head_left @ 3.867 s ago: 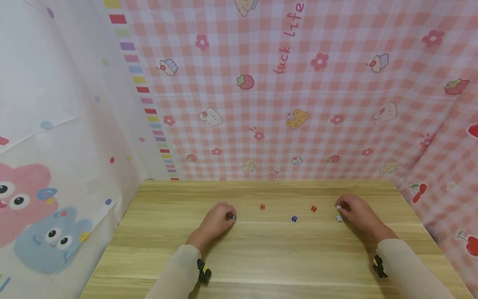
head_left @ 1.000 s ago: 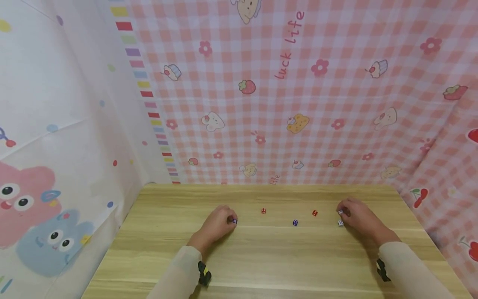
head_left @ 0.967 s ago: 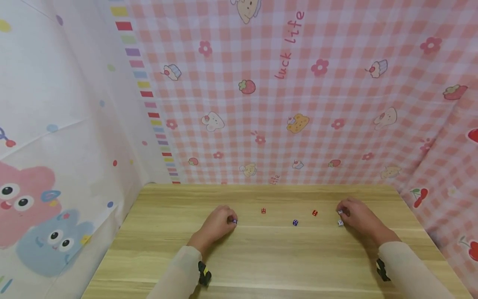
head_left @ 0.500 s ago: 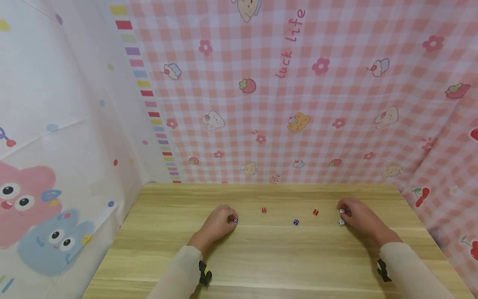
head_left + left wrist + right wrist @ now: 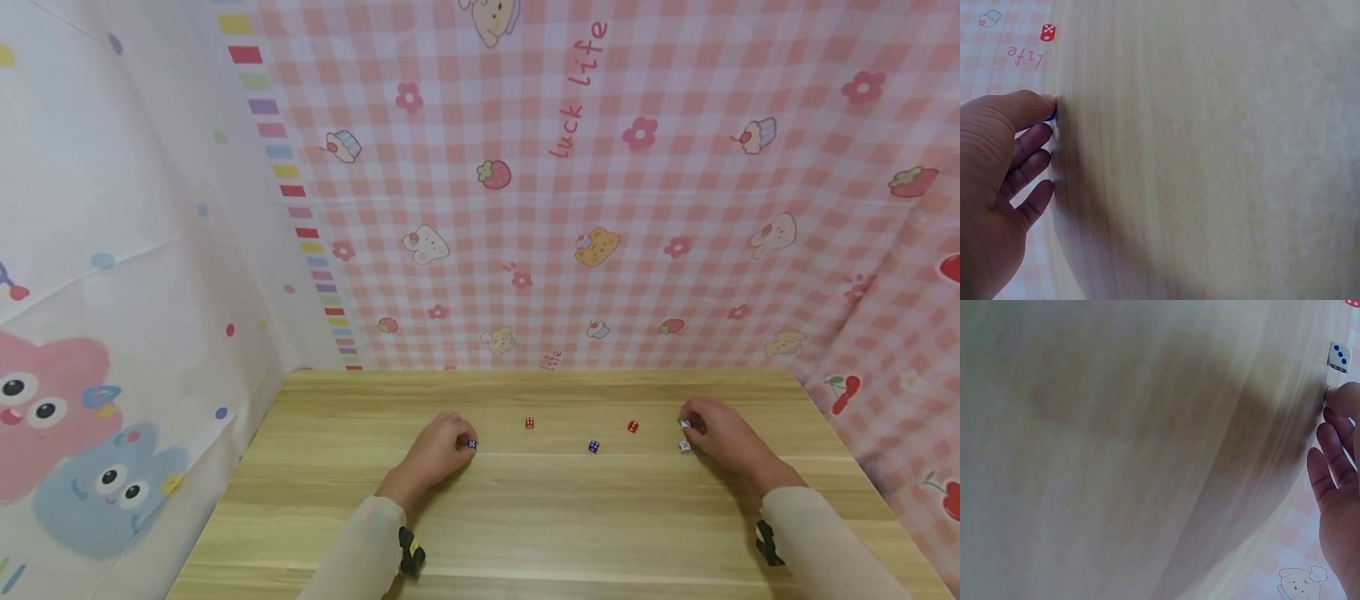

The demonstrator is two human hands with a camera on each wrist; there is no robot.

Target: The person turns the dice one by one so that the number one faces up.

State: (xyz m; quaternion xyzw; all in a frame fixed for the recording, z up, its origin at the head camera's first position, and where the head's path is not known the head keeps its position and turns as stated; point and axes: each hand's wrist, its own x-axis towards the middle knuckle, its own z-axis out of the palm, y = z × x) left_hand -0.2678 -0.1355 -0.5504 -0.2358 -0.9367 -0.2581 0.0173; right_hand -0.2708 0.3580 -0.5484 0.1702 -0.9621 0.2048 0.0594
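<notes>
On the left of the table, my left hand (image 5: 441,446) pinches a blue die (image 5: 472,444) between thumb and fingers. The left wrist view shows only a sliver of that blue die (image 5: 1052,116) under the thumb. Over on the right, my right hand (image 5: 716,429) pinches a white die (image 5: 685,424), mostly hidden by the thumb in the right wrist view. A second white die (image 5: 684,447) lies just in front of it, near the fingers. Between the hands sit a red die (image 5: 529,423), another blue die (image 5: 594,447) and another red die (image 5: 633,427).
The wooden table (image 5: 525,525) ends at the back against a pink checked cloth (image 5: 465,208). A white cartoon-printed cloth (image 5: 150,333) hangs on the left, and a pink checked one (image 5: 900,333) on the right. Black wrist devices sit at both sleeves.
Both hands stay almost in place on their dice, with only small shifts of the right fingers. The whole head view drifts slightly. The loose dice lie where they were.
</notes>
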